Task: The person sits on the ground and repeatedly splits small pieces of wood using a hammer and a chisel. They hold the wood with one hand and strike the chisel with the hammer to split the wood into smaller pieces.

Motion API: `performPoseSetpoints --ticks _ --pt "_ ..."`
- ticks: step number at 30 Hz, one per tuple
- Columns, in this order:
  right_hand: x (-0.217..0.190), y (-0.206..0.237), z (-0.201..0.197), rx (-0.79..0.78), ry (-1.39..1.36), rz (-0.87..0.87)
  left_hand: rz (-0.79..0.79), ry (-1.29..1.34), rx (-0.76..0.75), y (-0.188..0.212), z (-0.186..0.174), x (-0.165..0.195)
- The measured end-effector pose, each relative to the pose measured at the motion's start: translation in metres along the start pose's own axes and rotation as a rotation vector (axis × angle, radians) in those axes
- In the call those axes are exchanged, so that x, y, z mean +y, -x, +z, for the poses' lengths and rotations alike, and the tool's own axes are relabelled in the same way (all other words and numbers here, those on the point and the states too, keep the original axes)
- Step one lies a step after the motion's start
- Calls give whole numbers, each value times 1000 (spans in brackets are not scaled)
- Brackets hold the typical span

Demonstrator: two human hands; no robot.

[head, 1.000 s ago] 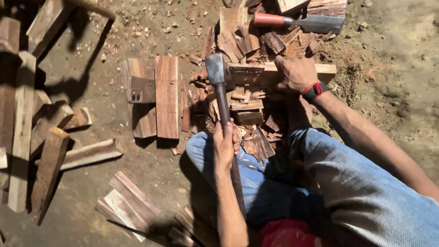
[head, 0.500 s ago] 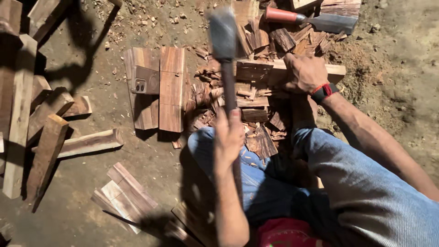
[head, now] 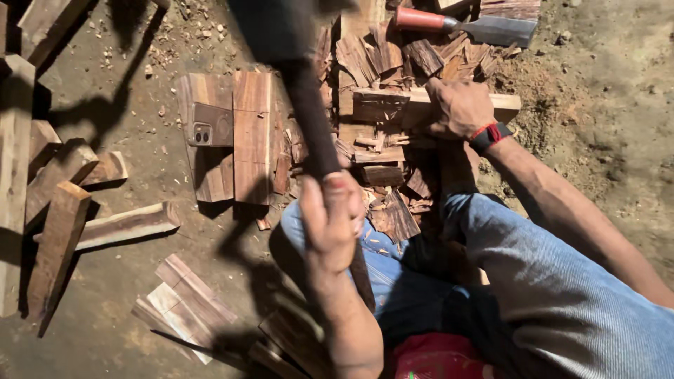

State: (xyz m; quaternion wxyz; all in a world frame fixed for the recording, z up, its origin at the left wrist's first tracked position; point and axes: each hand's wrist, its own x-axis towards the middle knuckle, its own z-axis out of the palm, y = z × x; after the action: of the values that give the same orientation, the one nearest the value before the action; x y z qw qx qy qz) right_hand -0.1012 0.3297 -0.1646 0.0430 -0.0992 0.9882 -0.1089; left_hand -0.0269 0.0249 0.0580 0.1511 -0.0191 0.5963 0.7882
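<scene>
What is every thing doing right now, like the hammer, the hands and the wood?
Left hand: gripped around the hammer handle.
Hammer: raised high, head blurred.
Right hand: pressing on the wooden block.
Wooden block: lying flat on the scrap pile.
Chisel: lying unused on the chips.
Phone: lying face down on the planks.
Planks: lying flat, side by side.

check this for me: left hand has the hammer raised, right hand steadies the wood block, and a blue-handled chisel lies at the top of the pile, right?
Not quite: the chisel has a red handle, not blue, as the head view shows. The rest stands: the left hand holds the hammer raised, and the right hand steadies the wood block.
</scene>
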Motion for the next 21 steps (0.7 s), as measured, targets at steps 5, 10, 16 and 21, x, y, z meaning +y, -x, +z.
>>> performPoseSetpoints --ticks 5,10,16,21 --pt "1 3 3 -57 20 7 -395 -184 96 -28 22 -49" --pt "3 1 4 43 12 -29 -56 -48 -44 -25 14 6" --pt "3 2 8 37 -13 -27 139 -54 -17 -5 8 32" --pt "4 3 11 -35 -2 18 -484 -272 64 -30 24 -44"
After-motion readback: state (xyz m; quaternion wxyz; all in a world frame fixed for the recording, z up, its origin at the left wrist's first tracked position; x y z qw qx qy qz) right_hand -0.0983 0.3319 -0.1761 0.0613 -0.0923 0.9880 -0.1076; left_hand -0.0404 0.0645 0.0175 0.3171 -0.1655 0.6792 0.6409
